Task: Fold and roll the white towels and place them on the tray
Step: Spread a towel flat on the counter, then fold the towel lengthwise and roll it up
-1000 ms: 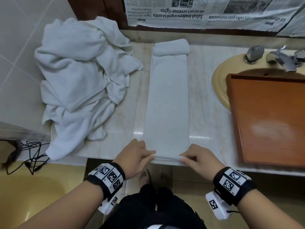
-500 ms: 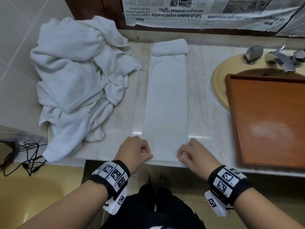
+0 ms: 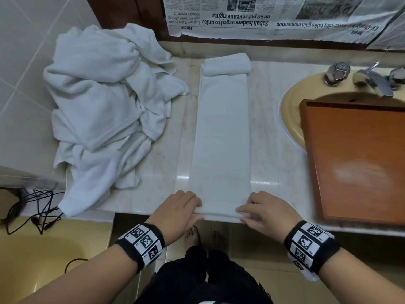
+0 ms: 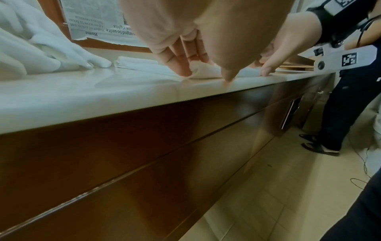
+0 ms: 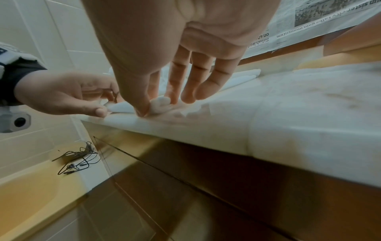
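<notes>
Both hands pinch the near end of the towel (image 3: 221, 137), left grip (image 3: 178, 210) and right grip (image 3: 264, 210) each clamped on a corner at the desk (image 3: 269, 137) edge, likely starting an even roll toward the far end, tray (image 3: 359, 163) waiting right

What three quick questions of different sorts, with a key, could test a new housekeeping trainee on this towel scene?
1. True or false: the tray already holds a rolled towel.
2. Which end of the strip are both hands working? A. the near end at the counter edge B. the far end by the wall C. its middle
3. Fill in: the pile of unfolded towels lies to the ___ of the strip.

Key
1. False. The tray is bare.
2. A. The left hand and right hand pinch the near end, which the wrist views show starting to curl.
3. Left.
</notes>
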`<act>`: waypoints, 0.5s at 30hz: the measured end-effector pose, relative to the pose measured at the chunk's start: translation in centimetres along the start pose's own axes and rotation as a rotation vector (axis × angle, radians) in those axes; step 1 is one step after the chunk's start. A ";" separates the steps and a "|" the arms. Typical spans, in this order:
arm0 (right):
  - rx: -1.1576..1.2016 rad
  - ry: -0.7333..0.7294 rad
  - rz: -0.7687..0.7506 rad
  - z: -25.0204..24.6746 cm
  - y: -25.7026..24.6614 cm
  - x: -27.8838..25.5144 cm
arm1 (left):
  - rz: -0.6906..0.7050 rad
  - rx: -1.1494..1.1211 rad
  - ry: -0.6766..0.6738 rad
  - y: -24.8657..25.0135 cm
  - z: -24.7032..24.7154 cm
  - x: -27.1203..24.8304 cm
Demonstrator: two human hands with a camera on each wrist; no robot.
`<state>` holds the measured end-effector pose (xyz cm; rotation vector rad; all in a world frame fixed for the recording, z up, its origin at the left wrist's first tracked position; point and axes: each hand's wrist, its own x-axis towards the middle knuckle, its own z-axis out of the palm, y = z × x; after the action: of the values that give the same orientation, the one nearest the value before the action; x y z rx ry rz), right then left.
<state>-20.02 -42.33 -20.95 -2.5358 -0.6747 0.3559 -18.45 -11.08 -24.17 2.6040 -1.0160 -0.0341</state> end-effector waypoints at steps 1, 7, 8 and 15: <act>-0.010 0.008 -0.005 0.0 0.0 0.1 | 0.005 -0.003 0.004 -0.3 0.0 0.1; -0.073 0.050 0.035 -0.1 -0.1 0.5 | 0.021 0.028 0.045 -1.2 -0.3 0.5; -0.069 0.042 0.051 -0.1 -0.1 0.5 | 0.022 0.018 0.048 -1.2 -0.4 0.5; -0.043 -0.159 0.193 -1.8 -0.1 1.9 | -0.172 -0.165 -0.033 -1.6 -1.6 0.7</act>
<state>-17.77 -42.01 -19.60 -2.6411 -0.4997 0.6208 -16.63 -10.00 -23.08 2.5386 -0.7619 -0.1954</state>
